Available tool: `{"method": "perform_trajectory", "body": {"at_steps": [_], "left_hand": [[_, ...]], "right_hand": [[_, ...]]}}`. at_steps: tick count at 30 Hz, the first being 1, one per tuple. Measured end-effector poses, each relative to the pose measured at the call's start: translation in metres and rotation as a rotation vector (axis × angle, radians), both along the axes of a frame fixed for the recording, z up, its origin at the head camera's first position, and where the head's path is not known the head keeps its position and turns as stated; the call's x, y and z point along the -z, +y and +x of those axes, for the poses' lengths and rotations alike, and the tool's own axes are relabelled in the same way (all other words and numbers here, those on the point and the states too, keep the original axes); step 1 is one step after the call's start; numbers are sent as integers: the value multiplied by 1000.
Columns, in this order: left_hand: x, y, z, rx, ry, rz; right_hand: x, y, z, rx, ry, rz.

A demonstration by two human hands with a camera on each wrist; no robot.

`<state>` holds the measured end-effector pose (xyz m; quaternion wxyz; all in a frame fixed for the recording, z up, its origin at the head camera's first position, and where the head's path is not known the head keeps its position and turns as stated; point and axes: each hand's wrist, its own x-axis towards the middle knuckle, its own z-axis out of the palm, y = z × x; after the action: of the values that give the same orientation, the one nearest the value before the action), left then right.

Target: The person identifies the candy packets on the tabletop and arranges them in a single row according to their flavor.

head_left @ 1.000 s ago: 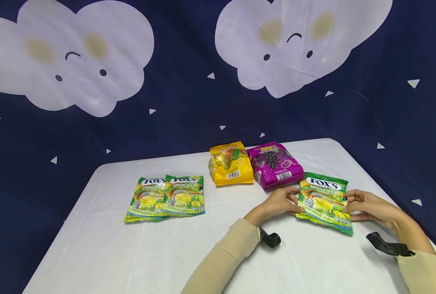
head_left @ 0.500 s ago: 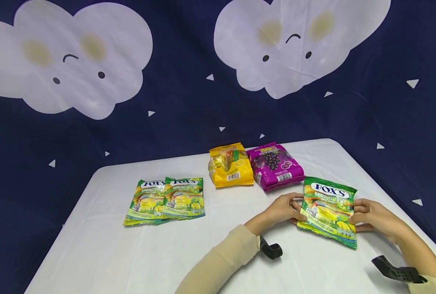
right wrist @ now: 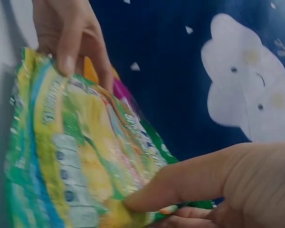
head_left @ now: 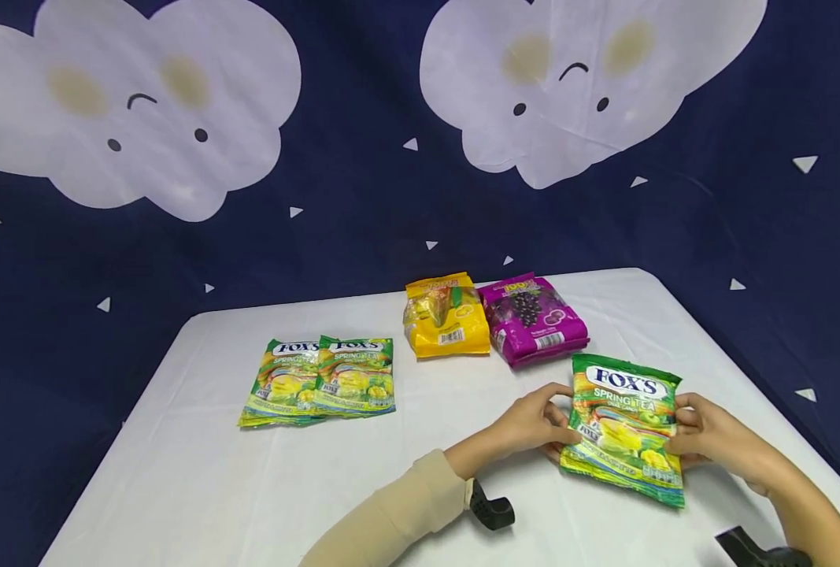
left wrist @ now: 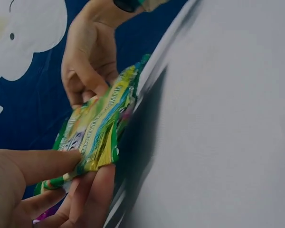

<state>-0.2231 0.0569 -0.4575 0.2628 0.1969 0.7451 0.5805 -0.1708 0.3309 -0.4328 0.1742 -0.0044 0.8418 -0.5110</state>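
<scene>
Between both hands is a green and yellow Fox's Spring Tea candy bag (head_left: 625, 429), its printed front facing up. My left hand (head_left: 533, 425) pinches its left edge, thumb on the front and fingers beneath. On the opposite edge my right hand (head_left: 717, 441) pinches it the same way. In the left wrist view the candy bag (left wrist: 97, 126) is off the tabletop, with a shadow beside it. Up close in the right wrist view, the bag (right wrist: 80, 152) looks slightly crumpled under the right thumb.
Two or more matching Fox's bags (head_left: 354, 382) overlap at the table's left. Toward the back lie a yellow candy bag (head_left: 448, 319) and a purple grape candy bag (head_left: 533, 319), side by side. A white cloth covers the table (head_left: 200, 472); a dark blue cloud-print curtain (head_left: 356, 181) hangs behind.
Both hands have drawn the Fox's candy bag toward the front of the table, away from the purple bag. It appears larger and nearer now. The other bags stay put.
</scene>
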Motion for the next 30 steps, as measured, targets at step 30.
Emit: {"method": "perform_trajectory", "body": {"at_steps": [30], "left_hand": [[-12, -119, 2, -120, 135, -3]], "right_hand": [[0, -120, -26, -58, 129, -207]]}}
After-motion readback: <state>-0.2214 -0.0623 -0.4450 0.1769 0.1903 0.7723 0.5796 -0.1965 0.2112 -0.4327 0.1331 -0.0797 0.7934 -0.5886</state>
